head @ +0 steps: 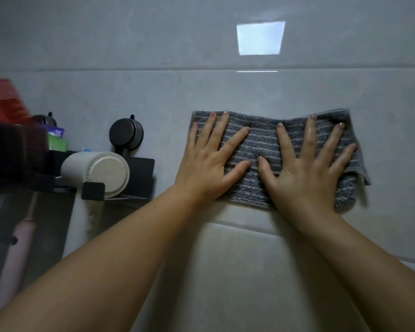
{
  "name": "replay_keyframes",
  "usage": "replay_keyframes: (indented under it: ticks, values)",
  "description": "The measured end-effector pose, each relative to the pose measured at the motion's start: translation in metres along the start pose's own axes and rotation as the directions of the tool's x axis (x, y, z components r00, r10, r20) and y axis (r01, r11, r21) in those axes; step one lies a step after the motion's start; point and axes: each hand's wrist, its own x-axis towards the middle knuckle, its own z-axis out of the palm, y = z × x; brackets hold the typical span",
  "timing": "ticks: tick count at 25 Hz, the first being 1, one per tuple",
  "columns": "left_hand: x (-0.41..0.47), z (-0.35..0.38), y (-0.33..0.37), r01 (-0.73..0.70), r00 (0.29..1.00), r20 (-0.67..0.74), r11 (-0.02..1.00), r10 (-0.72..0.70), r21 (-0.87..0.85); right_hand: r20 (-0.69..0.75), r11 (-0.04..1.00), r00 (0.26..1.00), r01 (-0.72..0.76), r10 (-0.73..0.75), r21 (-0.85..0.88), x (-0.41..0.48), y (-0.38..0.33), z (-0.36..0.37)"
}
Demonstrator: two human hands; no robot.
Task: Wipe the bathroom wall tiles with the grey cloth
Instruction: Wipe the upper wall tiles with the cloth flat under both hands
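A grey cloth (265, 142) with thin pale stripes lies folded flat against the grey wall tiles (153, 97), right of centre. My left hand (210, 161) presses on its left part with fingers spread and straight. My right hand (306, 168) presses on its right part the same way. The thumbs nearly meet in the middle of the cloth. A corner of the cloth hangs loose at the lower right.
To the left a black wall shelf (139, 168) on a suction mount (126, 135) holds a white hair dryer (98, 171). Further left are a red comb (5, 101) and small packets. A pink toothbrush (17, 238) hangs below. A grout line runs just under the cloth.
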Motion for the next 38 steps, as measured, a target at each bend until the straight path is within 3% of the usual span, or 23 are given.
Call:
replay_keyframes:
  ticks: [7,11,21,27,38]
  values:
    - [-0.029,-0.002,-0.036,0.138,0.99,0.007,0.99,-0.138,0.013,-0.028,0.997,0.997,0.068,-0.067,0.038,-0.003,-0.052,0.012]
    - [-0.06,-0.005,-0.036,0.1,0.995,0.028,0.995,-0.1,0.0,-0.028,0.989,0.99,0.141,-0.14,0.05,-0.032,-0.054,0.013]
    - [-0.056,0.01,0.054,0.022,0.999,-0.031,1.0,-0.022,-0.015,-0.052,0.994,0.992,0.112,-0.111,0.009,-0.062,0.04,0.0]
    - [-0.041,0.015,0.105,-0.021,0.999,-0.024,1.0,0.021,-0.017,-0.035,1.0,0.999,0.018,-0.017,0.01,-0.07,0.088,-0.01]
    - [-0.067,-0.001,-0.01,0.05,0.997,0.051,0.998,-0.052,0.038,0.01,0.998,0.999,0.05,-0.05,0.032,-0.048,-0.028,0.006]
